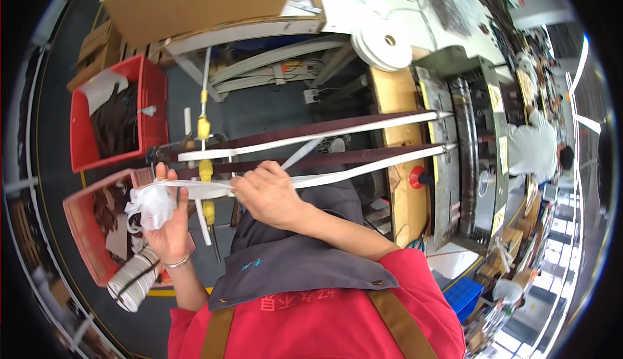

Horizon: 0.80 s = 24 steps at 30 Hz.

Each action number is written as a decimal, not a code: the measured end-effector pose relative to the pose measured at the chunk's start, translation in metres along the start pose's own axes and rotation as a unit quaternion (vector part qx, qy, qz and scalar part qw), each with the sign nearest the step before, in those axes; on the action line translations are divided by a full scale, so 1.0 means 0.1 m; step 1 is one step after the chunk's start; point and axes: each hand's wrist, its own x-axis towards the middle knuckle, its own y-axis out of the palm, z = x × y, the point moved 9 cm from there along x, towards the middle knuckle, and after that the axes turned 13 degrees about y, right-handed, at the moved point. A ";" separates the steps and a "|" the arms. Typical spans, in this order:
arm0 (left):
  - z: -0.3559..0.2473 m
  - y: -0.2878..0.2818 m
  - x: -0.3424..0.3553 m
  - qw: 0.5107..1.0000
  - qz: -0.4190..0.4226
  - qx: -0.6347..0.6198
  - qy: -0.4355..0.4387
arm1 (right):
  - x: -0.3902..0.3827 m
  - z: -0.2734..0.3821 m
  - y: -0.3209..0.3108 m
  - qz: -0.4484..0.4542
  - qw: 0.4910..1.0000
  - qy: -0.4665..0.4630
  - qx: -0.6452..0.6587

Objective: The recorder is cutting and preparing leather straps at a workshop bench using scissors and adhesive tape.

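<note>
A crumpled bundle of white tape (150, 204) rests in my left hand (170, 237), whose fingers close around it from the side. My right hand (269, 193) is closed in a pinch on the white tape (195, 189), which runs between both hands. Beyond them, two dark brown strips (337, 126) edged with white tape stretch from the machine with a dark roller (463, 158) toward a rod with yellow sleeves (204, 127). The right hand partly covers the nearer strip. A loose white tail (302, 152) slants up behind that hand.
A red crate (153, 109) holding dark strips and a pink crate (81, 226) stand at the left, with a white roll (132, 285) beside my left wrist. A wooden board (405, 213) fronts the machine. Past it a co-worker (532, 148) is at work.
</note>
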 end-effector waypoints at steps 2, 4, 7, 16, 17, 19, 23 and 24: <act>0.07 0.14 0.09 0.999 0.045 -0.010 -0.021 | -0.01 -0.06 0.00 -0.028 0.999 0.014 0.000; 0.10 0.16 0.18 0.998 0.044 -0.021 -0.030 | -0.04 -0.11 -0.01 -0.037 0.999 0.029 0.005; 0.22 0.42 0.33 0.982 0.171 0.053 -0.061 | -0.08 -0.16 -0.04 -0.043 0.998 0.038 0.025; 1.08 0.45 -0.05 0.528 0.458 0.707 -0.111 | -0.07 -0.06 -0.35 0.001 0.993 -0.038 0.116; 1.17 0.19 -0.21 0.582 0.421 0.639 -0.277 | -0.08 -0.12 -0.38 0.012 0.991 -0.040 0.131; 1.22 0.25 -0.44 0.679 0.398 0.485 -0.382 | -0.09 -0.27 -0.43 0.007 0.991 -0.022 0.135; 0.91 -0.04 -0.16 0.945 0.090 0.185 -0.254 | -0.17 -0.49 -0.41 0.017 0.994 0.046 0.098; 0.85 0.01 -0.15 0.966 0.035 -0.002 -0.255 | -0.16 -0.49 -0.39 0.014 0.994 0.051 0.093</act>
